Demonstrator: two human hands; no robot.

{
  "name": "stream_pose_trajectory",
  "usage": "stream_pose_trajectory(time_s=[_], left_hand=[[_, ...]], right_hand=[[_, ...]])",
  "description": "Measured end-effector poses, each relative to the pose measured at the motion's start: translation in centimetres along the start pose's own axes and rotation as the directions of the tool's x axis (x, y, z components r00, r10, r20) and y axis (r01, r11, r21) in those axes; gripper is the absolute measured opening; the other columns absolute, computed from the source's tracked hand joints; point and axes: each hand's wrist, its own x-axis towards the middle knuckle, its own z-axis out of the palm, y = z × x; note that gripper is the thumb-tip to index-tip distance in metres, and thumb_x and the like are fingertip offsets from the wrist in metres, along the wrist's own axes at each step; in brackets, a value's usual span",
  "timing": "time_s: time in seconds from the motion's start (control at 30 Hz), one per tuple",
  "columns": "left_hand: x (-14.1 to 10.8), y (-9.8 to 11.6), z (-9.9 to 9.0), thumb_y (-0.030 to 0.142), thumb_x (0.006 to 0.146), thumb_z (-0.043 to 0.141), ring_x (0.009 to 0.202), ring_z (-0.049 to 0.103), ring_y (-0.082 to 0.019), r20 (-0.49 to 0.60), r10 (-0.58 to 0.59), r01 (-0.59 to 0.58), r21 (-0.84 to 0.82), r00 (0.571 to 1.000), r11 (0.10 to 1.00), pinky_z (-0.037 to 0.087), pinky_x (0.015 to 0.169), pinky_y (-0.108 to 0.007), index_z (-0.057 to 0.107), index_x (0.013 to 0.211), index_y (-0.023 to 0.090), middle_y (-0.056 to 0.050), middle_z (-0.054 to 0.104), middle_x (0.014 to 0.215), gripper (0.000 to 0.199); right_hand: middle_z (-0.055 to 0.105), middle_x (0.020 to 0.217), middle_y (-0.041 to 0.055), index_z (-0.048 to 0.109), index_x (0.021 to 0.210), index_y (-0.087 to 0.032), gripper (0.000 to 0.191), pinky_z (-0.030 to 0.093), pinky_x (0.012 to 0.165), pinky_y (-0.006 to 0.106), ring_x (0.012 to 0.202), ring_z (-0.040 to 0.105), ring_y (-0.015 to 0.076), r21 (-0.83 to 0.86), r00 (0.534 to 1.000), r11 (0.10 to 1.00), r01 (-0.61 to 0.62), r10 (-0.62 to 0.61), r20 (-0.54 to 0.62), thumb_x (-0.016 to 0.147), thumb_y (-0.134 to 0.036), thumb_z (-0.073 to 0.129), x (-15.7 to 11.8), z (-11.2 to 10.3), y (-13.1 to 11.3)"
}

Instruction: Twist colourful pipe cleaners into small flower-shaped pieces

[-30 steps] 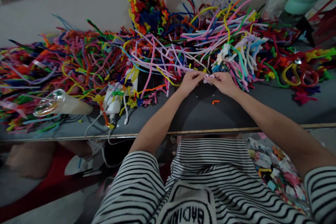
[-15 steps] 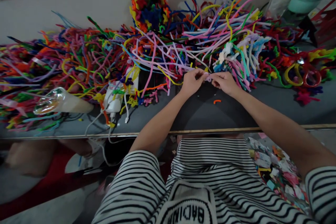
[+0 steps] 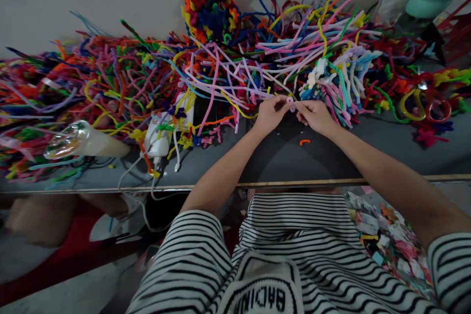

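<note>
Between my two hands is a small pale lilac looped piece of pipe cleaner (image 3: 290,103). My left hand (image 3: 271,114) pinches its left side, thumb and index finger pressed together. From the right, my right hand (image 3: 315,116) closes its fingertips on the same piece. Both hands are just above the grey tabletop, close to the front of the pipe cleaner heap (image 3: 217,73). A short orange bit (image 3: 305,142) lies on the table below my right hand. The fingertips hide part of the lilac piece.
Yellow-and-red-handled scissors (image 3: 423,103) rest at the right. A bundle of white and pastel pipe cleaners (image 3: 338,78) is behind my right hand. To the left are a white charger (image 3: 158,140) with cables and a lidded plastic cup (image 3: 105,144). A person's leg (image 3: 40,218) shows below the table.
The lilac piece has turned between my fingers, and its loops show more clearly. My hands have barely moved. The view has shifted slightly.
</note>
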Motion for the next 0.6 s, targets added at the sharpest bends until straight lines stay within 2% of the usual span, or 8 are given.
stream_pose_trajectory(time_s=[0.17,0.27,0.33,0.4,0.47,0.6], left_hand=[[0.0,-0.3,0.0,0.025,0.09,0.072,0.084,0.066,-0.015,-0.005,-0.018,0.018,0.027,1.0,0.999,0.054,0.075,-0.025,0.071,0.091,0.02,-0.002,0.073,0.089,0.006],[0.3,-0.3,0.0,0.027,0.092,0.071,0.077,0.065,-0.012,-0.055,-0.085,0.082,-0.047,0.995,0.996,0.054,0.07,-0.023,0.067,0.092,0.019,-0.001,0.07,0.086,0.008],[0.4,-0.1,0.0,0.032,0.094,0.071,0.075,0.065,-0.011,-0.036,-0.133,0.127,-0.149,0.99,0.981,0.055,0.067,-0.022,0.064,0.093,0.019,0.0,0.07,0.084,0.015],[0.5,0.2,-0.1,0.039,0.095,0.072,0.074,0.067,-0.011,0.045,-0.163,0.169,-0.269,0.986,0.948,0.057,0.067,-0.022,0.062,0.093,0.019,0.0,0.07,0.082,0.022],[0.5,0.6,-0.2,0.045,0.093,0.075,0.069,0.067,-0.01,0.165,-0.166,0.217,-0.369,0.972,0.904,0.057,0.067,-0.022,0.061,0.092,0.018,0.0,0.071,0.079,0.03],[0.2,1.4,-0.5,0.048,0.083,0.085,0.062,0.064,-0.006,0.361,-0.136,0.294,-0.433,0.923,0.852,0.056,0.063,-0.02,0.064,0.09,0.016,0.0,0.07,0.076,0.039]], right_hand=[[0.065,0.069,0.0023,0.065,0.085,-0.021,0.047,0.04,0.062,0.032,0.057,0.054,0.0149,-0.254,0.991,0.961,0.111,-0.09,0.095,0.107,-0.057,0.044,-0.2,-0.3,-0.5],[0.071,0.079,0.0046,0.068,0.097,-0.021,0.034,0.044,0.067,0.033,0.065,0.061,0.0178,-0.396,0.987,0.904,0.163,-0.145,0.075,0.108,-0.038,0.041,-0.4,-0.3,-0.6],[0.076,0.092,0.0079,0.07,0.11,-0.021,0.033,0.048,0.072,0.035,0.077,0.067,0.0218,-0.533,0.978,0.827,0.178,-0.211,-0.001,0.108,-0.031,0.04,-0.6,-0.2,-0.6],[0.077,0.106,0.0118,0.069,0.122,-0.019,0.036,0.052,0.08,0.038,0.092,0.071,0.0263,-0.635,0.948,0.758,0.151,-0.292,-0.124,0.109,-0.032,0.038,-0.8,-0.3,-0.6],[0.077,0.114,0.0149,0.069,0.126,-0.018,0.041,0.053,0.09,0.042,0.103,0.071,0.0293,-0.664,0.899,0.736,0.13,-0.371,-0.235,0.11,-0.037,0.036,-0.9,-0.6,-0.8],[0.077,0.111,0.0151,0.071,0.119,-0.018,0.047,0.053,0.1,0.047,0.108,0.071,0.0305,-0.655,0.818,0.732,0.188,-0.486,-0.308,0.111,-0.049,0.037,-1.0,-1.3,-1.0]])
